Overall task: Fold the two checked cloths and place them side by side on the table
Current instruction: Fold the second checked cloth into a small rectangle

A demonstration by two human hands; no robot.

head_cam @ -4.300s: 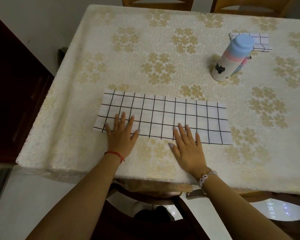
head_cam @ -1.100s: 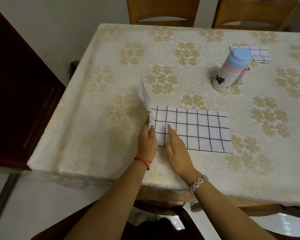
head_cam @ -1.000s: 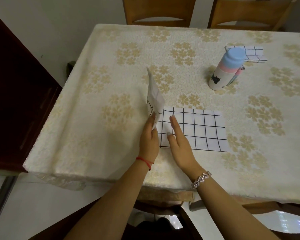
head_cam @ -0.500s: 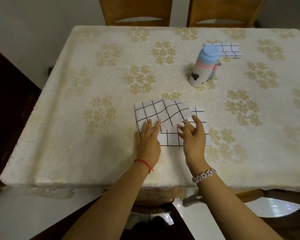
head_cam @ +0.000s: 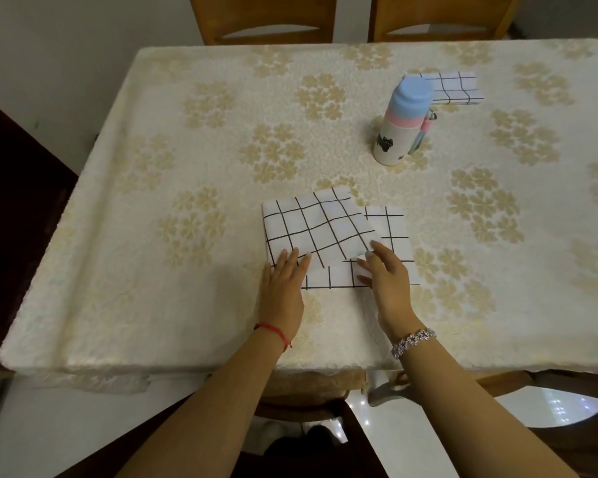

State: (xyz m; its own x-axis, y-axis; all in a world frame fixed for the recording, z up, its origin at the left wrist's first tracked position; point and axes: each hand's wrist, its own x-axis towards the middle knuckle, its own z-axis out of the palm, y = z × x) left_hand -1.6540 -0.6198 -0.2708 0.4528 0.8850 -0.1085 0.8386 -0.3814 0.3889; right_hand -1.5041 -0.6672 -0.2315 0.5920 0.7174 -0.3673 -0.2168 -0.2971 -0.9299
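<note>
- A checked cloth [head_cam: 325, 232], white and thin with a black grid of lines, is seen lying near the front edge of the table [head_cam: 187, 160]. It is doubled over, the upper layer set askew so that a strip of the lower layer is left showing at the right and along the near edge.
- The left hand [head_cam: 283, 284] is laid flat on the cloth's near-left corner, its fingers straight and held close together.
- The right hand [head_cam: 387, 277] is placed at the near-right corner of the upper layer, fingers loosely extended and the thumb held apart. The fingertips appear to rest on the fabric rather than pinch it.
- A red cord bracelet [head_cam: 273, 331] is worn on the left wrist and a sparkling beaded bracelet [head_cam: 413, 341] on the right.
- A second checked cloth [head_cam: 453, 87], folded into a small neat rectangle, is seen at the far right of the table, well apart from the first.
- A cylindrical bottle [head_cam: 403, 122] is stood upright just in front of it, with a pale blue cap, a pink band and a cream body. The body is marked with a small black figure too small to be made out.
- The table is covered by a cream textured tablecloth patterned with golden flower clusters.
- Two wooden chairs [head_cam: 266, 19] are drawn up at the far side, against a plain pale wall. Dark wooden furniture [head_cam: 11, 201] is seen at the left, and a glossy floor [head_cam: 394, 443] below.
</note>
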